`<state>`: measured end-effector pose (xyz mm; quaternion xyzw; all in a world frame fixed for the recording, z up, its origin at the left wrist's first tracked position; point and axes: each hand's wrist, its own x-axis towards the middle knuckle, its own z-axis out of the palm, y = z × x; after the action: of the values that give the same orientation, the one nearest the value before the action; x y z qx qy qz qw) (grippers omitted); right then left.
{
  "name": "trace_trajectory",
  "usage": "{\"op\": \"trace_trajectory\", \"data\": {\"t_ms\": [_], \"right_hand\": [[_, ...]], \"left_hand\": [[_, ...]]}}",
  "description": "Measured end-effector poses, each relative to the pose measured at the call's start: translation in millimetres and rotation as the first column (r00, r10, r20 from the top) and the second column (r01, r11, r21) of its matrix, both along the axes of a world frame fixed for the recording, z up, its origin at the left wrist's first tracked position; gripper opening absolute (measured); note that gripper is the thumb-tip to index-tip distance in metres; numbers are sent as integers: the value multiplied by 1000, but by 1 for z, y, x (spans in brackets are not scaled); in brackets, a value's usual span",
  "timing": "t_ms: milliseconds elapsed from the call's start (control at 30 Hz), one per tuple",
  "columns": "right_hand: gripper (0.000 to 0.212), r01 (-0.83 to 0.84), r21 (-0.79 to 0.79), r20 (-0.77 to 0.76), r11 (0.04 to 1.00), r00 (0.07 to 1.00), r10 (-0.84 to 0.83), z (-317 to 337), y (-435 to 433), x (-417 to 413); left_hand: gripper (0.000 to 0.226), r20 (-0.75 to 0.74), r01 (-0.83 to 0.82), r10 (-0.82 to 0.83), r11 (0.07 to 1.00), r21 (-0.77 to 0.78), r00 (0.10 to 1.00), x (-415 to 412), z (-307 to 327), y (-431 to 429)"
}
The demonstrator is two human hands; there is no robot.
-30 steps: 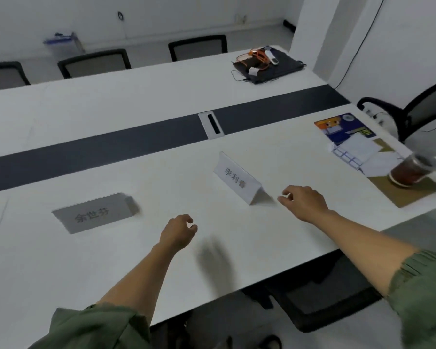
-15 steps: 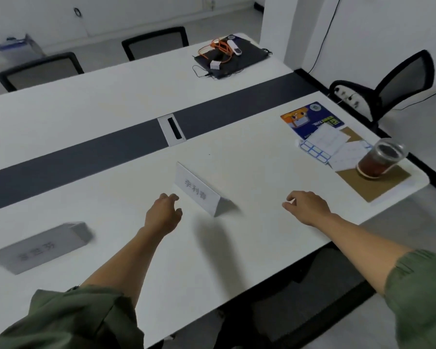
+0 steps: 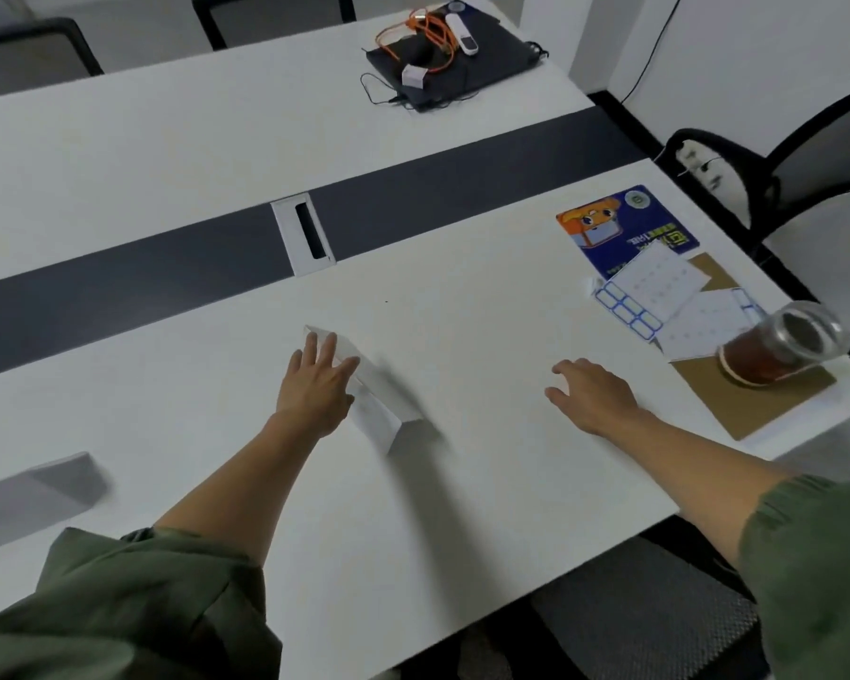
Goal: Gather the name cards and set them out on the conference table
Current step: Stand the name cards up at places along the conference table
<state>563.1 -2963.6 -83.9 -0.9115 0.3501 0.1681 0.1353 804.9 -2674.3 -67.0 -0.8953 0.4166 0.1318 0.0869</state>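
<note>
Conference table (image 3: 462, 507): white top with a dark centre strip. 2 name cards stand on the near half. Card 1 (image 3: 381, 414) stands tented near the middle. My left hand (image 3: 315, 385) lies on its left end, fingers (image 3: 327, 348) nearly straight across the ridge, not curled round it. Card 2 (image 3: 35, 493) stands well apart at the left edge, blurred. My right hand (image 3: 592, 395) is to the right of card 1, clear of it, fingers loosely bent, holding nothing. A cup (image 3: 781, 346) stands further right.
</note>
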Motion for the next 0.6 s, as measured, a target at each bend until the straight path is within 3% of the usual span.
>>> {"op": "trace_trajectory", "data": {"t_ms": [200,367,600], "right_hand": [[53,-84,-17,-6,996,996,84,-37,-48,28],[57,-177,-104,15,979,984,180,-56,-79,39],[62,-209,-168,107,963,968,228,-88,-85,30]], "left_hand": [[51,83,-47,52,997,-61,995,-22,-13,-23],[47,56,-137,149,975,-172,987,-48,-26,-60],[59,44,-223,238,948,-229,970,-67,-39,-91]]}}
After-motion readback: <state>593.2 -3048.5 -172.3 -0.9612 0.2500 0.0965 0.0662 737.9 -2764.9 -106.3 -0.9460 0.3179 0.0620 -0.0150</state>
